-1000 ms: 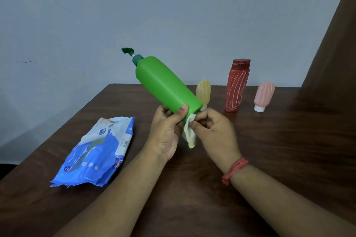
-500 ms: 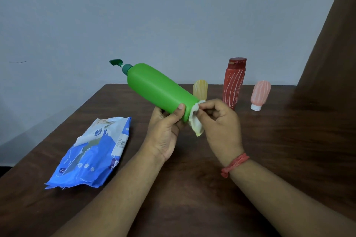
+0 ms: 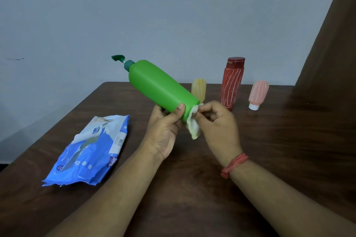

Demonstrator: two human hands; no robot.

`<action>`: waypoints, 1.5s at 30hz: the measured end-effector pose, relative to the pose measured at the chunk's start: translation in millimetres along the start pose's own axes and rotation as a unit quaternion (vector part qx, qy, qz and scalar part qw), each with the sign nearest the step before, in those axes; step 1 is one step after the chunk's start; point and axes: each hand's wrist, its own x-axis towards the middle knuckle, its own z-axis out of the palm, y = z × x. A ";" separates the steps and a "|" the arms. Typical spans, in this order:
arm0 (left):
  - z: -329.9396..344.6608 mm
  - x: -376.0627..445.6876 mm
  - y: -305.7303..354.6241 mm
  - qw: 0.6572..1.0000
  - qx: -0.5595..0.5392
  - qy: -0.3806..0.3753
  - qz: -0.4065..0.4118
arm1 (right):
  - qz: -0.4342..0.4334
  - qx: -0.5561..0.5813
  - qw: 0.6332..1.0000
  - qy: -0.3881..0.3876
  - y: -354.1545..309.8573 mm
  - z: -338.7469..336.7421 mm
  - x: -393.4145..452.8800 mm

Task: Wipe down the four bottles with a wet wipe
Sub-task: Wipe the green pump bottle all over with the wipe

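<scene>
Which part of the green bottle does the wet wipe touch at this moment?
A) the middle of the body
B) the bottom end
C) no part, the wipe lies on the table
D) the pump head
B: the right hand pinches the wet wipe against the bottom end of the green bottle, which the left hand holds tilted.

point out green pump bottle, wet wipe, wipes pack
green pump bottle [image 3: 159, 86], head view, middle of the body
wet wipe [image 3: 193, 128], head view, hanging lower fold
wipes pack [image 3: 90, 152], head view, blue front face
</scene>
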 end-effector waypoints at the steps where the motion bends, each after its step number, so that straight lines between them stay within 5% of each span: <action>1: -1.9 0.1 1.8 1.000 0.001 0.004 0.001 | -0.012 -0.019 0.999 -0.025 -0.2 4.3 -3.3; 7: -1.5 2.0 0.7 1.000 0.002 0.006 0.000 | -0.016 0.022 0.998 0.052 -6.3 -1.2 9.6; 11: -1.4 1.9 -1.2 1.000 0.002 0.015 -0.004 | -0.005 -0.014 1.000 -0.013 -3.3 1.9 0.2; 17: -2.3 2.7 3.4 1.000 0.007 0.028 0.006 | -0.217 -0.162 0.962 -0.026 -22.0 4.4 -5.7; 28: 3.0 1.0 1.2 1.000 0.001 0.030 0.003 | -0.370 -0.314 0.873 -0.052 -22.0 -2.4 -0.2; 31: 0.1 2.0 1.0 1.000 0.000 0.018 -0.015 | -0.307 -0.267 0.913 0.027 -21.7 -15.7 12.6; 35: -5.2 1.6 0.8 0.998 0.016 -0.017 -0.054 | -0.064 -0.054 0.995 0.055 -12.2 -26.6 27.0; 38: -9.3 1.0 -0.5 0.994 0.072 -0.046 -0.070 | 0.058 0.082 0.994 -0.035 -3.1 -26.3 28.3; 45: -24.8 3.5 3.7 0.958 0.260 -0.092 -0.077 | 0.091 0.054 0.982 -0.157 15.9 -36.1 26.7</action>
